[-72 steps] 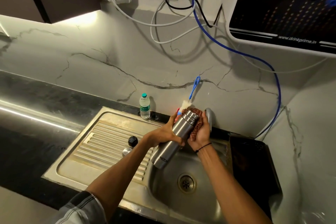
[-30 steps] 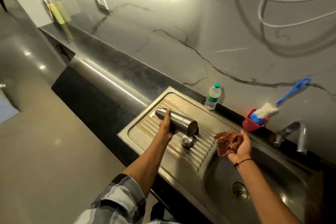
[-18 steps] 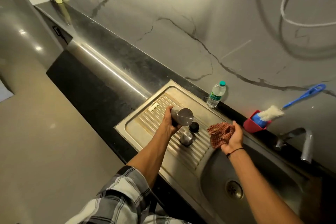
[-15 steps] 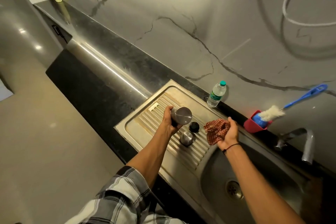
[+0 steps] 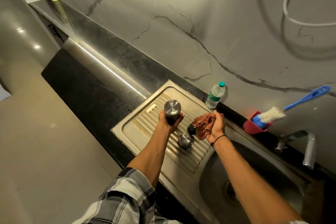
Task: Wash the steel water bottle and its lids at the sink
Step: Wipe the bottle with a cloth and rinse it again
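The left hand [image 5: 168,121] holds the steel bottle [image 5: 172,111] bottom-up over the ribbed draining board [image 5: 196,149], so set it down gently beside the steel lid [image 5: 184,140] and black lid [image 5: 190,129], while the right hand [image 5: 216,127] grips the checked cloth [image 5: 202,123].

The steel bottle [image 5: 172,110] stands mouth-down on the ribbed drainboard [image 5: 181,151] — its round steel lid [image 5: 185,141] and black inner cap [image 5: 191,129] sit just beside it.
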